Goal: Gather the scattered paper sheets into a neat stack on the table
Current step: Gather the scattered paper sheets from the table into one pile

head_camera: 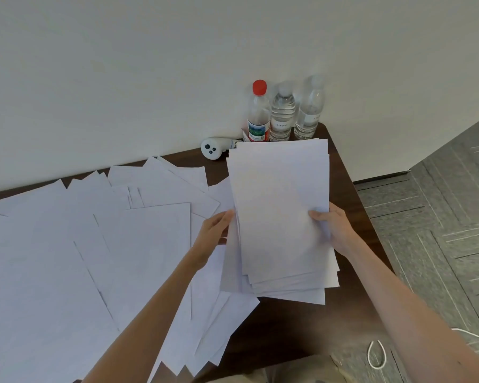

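Paper stack: plain white blank sheets, fairly square at the far end. The near edges are fanned, with several corners stepping out. It is at the right end of the dark brown worktop. I cannot tell whether it rests flat or is lifted.
Left hand: my fingers grip the stack's left edge.
Right hand: my thumb lies on the top sheet and my fingers are under the right edge, pinching it.
Scattered sheets: white, overlapping at many angles across the left and middle of the worktop. Some reach under the stack.
Far edge: a red-capped bottle, two clear bottles and a white controller by the wall.
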`<state>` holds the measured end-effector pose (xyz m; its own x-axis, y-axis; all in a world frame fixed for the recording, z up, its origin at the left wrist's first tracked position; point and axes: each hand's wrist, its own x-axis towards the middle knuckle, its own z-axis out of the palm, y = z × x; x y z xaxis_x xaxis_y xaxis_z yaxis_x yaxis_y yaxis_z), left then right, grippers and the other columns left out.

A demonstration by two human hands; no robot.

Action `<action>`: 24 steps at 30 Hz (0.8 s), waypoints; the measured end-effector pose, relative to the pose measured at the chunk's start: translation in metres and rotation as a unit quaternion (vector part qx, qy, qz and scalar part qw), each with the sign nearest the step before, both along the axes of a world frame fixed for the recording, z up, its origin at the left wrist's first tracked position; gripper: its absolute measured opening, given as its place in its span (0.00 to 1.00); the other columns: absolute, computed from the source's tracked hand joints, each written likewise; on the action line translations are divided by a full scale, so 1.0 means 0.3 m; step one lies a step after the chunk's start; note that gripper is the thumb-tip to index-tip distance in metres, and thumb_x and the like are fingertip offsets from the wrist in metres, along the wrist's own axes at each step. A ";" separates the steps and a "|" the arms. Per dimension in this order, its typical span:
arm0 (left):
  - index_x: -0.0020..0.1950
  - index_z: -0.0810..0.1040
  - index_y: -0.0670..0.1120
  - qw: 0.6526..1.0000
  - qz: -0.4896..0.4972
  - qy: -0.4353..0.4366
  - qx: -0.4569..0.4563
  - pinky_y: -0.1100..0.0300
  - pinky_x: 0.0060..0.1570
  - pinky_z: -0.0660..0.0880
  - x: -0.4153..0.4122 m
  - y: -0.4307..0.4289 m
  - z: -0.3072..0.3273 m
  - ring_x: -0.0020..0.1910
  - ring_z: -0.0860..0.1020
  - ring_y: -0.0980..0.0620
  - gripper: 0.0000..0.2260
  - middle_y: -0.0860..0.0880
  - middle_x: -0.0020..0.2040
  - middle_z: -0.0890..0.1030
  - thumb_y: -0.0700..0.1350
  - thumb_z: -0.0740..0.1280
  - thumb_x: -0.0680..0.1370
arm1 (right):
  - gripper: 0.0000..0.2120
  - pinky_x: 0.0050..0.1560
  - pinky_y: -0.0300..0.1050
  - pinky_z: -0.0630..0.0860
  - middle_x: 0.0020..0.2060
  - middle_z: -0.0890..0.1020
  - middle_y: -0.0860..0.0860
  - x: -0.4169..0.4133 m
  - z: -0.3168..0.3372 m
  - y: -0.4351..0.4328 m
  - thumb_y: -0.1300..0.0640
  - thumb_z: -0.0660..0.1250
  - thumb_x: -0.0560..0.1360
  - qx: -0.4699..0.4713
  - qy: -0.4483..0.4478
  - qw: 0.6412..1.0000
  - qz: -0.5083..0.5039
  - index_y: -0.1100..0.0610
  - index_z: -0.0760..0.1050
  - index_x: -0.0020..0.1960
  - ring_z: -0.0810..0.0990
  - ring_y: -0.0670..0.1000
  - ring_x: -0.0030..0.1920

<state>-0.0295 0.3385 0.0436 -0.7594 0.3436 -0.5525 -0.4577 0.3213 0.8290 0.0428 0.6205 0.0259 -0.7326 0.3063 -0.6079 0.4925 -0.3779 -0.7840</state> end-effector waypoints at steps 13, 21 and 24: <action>0.33 0.70 0.43 0.961 0.159 0.190 -0.125 0.66 0.31 0.61 0.073 -0.174 0.060 0.26 0.63 0.60 0.18 0.53 0.27 0.67 0.40 0.56 0.83 | 0.17 0.56 0.56 0.79 0.57 0.83 0.54 -0.049 0.007 -0.248 0.63 0.68 0.76 -0.066 0.006 0.995 0.077 0.56 0.76 0.64 0.82 0.57 0.56; 0.33 0.60 0.44 0.938 0.286 0.159 -0.118 0.58 0.36 0.55 0.118 -0.348 0.042 0.31 0.58 0.54 0.18 0.50 0.29 0.59 0.40 0.58 0.82 | 0.13 0.44 0.46 0.81 0.54 0.85 0.54 -0.064 0.021 -0.411 0.64 0.65 0.78 -0.078 0.006 0.988 0.132 0.56 0.78 0.61 0.84 0.55 0.52; 0.33 0.58 0.47 0.923 0.324 0.160 -0.134 0.59 0.33 0.54 0.131 -0.399 0.053 0.28 0.57 0.56 0.18 0.52 0.28 0.58 0.41 0.58 0.82 | 0.12 0.46 0.46 0.80 0.53 0.85 0.52 -0.064 0.015 -0.463 0.64 0.64 0.79 -0.070 0.003 0.986 0.149 0.55 0.78 0.60 0.84 0.54 0.52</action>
<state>0.0098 0.2187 0.0595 -0.8965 -0.3554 -0.2646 -0.3719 0.2789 0.8854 0.0236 0.4816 0.0304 -0.7814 -0.0098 -0.6239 0.5934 -0.3209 -0.7382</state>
